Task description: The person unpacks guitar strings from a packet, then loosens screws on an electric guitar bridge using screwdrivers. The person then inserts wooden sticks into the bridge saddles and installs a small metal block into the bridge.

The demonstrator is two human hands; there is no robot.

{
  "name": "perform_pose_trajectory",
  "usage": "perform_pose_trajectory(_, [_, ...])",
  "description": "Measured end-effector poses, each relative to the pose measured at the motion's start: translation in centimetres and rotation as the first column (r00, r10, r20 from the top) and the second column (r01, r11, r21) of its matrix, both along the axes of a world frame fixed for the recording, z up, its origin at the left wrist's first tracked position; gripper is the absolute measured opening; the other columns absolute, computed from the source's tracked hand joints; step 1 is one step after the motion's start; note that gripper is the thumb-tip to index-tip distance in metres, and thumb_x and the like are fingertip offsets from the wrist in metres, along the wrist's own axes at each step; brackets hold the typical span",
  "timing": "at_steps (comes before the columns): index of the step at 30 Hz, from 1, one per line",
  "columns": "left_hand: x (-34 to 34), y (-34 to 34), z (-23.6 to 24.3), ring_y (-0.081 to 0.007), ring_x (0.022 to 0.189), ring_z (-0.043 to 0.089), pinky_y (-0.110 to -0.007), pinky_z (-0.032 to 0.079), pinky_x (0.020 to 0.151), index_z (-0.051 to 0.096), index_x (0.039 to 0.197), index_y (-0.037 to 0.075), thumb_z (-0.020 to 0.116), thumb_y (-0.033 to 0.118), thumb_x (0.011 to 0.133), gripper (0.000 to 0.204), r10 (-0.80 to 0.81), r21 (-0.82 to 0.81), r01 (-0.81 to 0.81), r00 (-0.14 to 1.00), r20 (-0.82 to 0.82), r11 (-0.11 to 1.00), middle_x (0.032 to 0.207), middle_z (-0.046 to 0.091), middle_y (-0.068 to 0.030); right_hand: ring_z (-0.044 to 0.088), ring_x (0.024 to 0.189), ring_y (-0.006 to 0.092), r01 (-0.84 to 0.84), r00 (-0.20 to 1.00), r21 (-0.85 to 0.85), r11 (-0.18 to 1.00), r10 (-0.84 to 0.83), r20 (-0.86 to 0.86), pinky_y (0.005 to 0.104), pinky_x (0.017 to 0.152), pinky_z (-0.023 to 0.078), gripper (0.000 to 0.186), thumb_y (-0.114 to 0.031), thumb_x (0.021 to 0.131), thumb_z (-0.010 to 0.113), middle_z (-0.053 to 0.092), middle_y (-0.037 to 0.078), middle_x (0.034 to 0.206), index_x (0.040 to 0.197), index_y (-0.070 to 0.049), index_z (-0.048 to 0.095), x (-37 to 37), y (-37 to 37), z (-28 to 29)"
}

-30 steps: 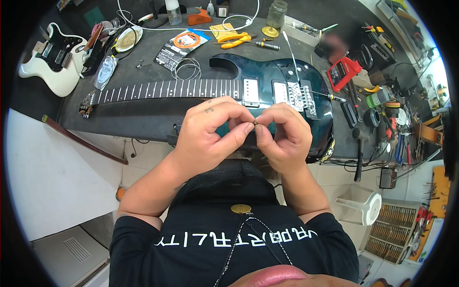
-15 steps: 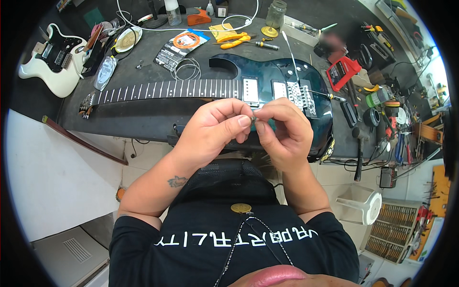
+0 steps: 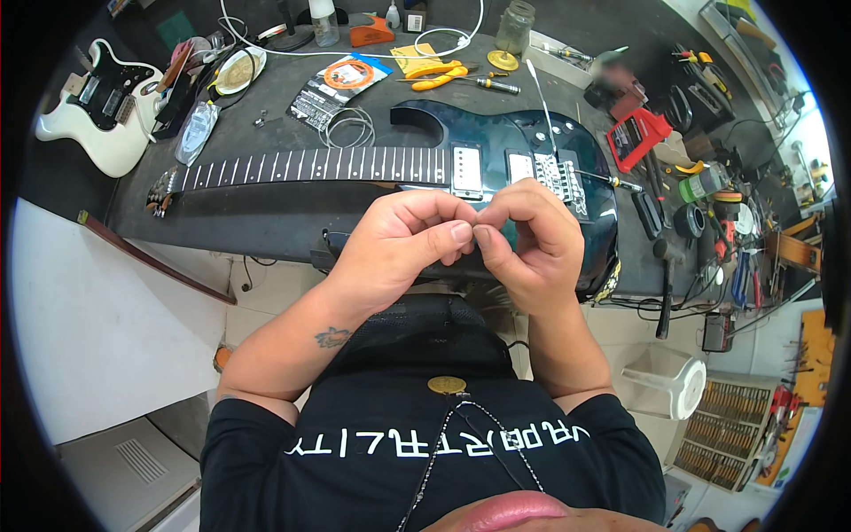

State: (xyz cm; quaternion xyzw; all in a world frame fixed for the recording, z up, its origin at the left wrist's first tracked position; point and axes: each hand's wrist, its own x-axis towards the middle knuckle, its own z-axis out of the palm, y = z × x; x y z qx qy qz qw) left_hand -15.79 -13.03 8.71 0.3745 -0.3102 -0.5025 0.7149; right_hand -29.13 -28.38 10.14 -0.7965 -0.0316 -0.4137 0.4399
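My left hand [image 3: 399, 241] and my right hand [image 3: 538, 239] meet in front of the guitar body, thumbs and index fingers pinched together. Whatever they pinch is tiny and almost wholly covered by the fingertips. Beneath and beyond them lies a dark blue-green electric guitar [image 3: 496, 133], its neck [image 3: 301, 167] pointing left. On its body are pickups [image 3: 467, 171] and a metal tremolo bridge [image 3: 560, 179], partly behind my right hand. A thin light rod [image 3: 541, 102] rises from the bridge area. A screwdriver [image 3: 620, 183] lies with its shaft toward the bridge.
Past the neck lie a coiled string [image 3: 347, 130], a string packet [image 3: 341, 84] and yellow-handled pliers [image 3: 439, 75]. A white guitar body [image 3: 106, 151] stands at far left. Toward the right are a red-framed device [image 3: 640, 137], a hammer [image 3: 665, 284] and assorted tools. A white stool [image 3: 683, 381] stands below.
The fingertips have closed tighter, so the small thing glimpsed between them is now nearly hidden. Both hands stay in about the same place over the guitar's near edge.
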Motion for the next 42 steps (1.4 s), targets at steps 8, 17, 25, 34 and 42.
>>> perform_pose_trajectory(8, [-0.2,-0.2,-0.4,-0.0113,0.086,0.064,-0.028,0.054,0.081,0.070,0.117,-0.003,0.068,0.011,0.104,0.019,-0.021,-0.037,0.015,0.986,-0.165,0.999,0.098,0.070,-0.0051,0.065,0.077,0.0188,-0.103,0.995,0.152,0.983,0.099,0.033,0.0312,0.072,0.051,0.013,0.002,0.085,0.075,0.072,0.009,0.089,0.098,-0.001,0.073,0.0,0.1,-0.4])
perform_pose_trajectory(17, [-0.2,-0.5,-0.7,-0.0109,0.084,0.063,-0.033,0.055,0.083,0.070,0.115,-0.001,0.066,0.011,0.105,0.017,-0.085,-0.032,0.078,0.926,-0.369,0.996,0.094,0.069,-0.0028,0.065,0.077,0.0187,-0.051,0.999,0.121,0.991,0.051,0.003,0.0314,0.073,0.051,0.013,0.001,0.085,0.075,0.071,0.009,0.089,0.098,-0.002,0.074,-0.1,0.0,-0.9])
perform_pose_trajectory(25, [-0.4,-0.7,-0.8,-0.0104,0.083,0.062,-0.032,0.055,0.083,0.070,0.116,0.000,0.065,0.010,0.104,0.016,-0.091,-0.050,0.078,0.916,-0.392,0.996,0.093,0.068,-0.0029,0.065,0.076,0.0189,-0.023,1.000,0.123,0.992,0.023,0.009,0.0314,0.072,0.051,0.015,0.002,0.083,0.077,0.071,0.008,0.089,0.097,-0.002,0.074,-0.1,0.2,-1.0])
perform_pose_trajectory(34, [-0.4,-0.4,-1.2,-0.0111,0.088,0.065,-0.025,0.054,0.079,0.074,0.112,-0.003,0.072,0.006,0.100,0.015,0.053,-0.024,-0.058,0.985,-0.165,0.998,0.098,0.073,-0.0061,0.068,0.077,0.0202,0.057,0.998,-0.116,0.992,-0.052,0.047,0.0303,0.067,0.054,0.025,0.009,0.077,0.077,0.070,0.009,0.089,0.099,-0.002,0.075,-0.2,0.2,-0.4])
perform_pose_trajectory(42, [-1.0,0.3,0.5,-0.0127,0.088,0.066,-0.026,0.053,0.079,0.075,0.109,-0.005,0.074,0.001,0.096,0.014,0.173,-0.019,-0.172,0.978,0.119,0.985,0.101,0.071,-0.0079,0.066,0.075,0.0196,-0.019,0.999,0.095,0.995,0.014,0.045,0.0307,0.069,0.052,0.017,0.005,0.081,0.078,0.071,0.009,0.088,0.097,-0.001,0.075,-0.2,0.0,-1.3])
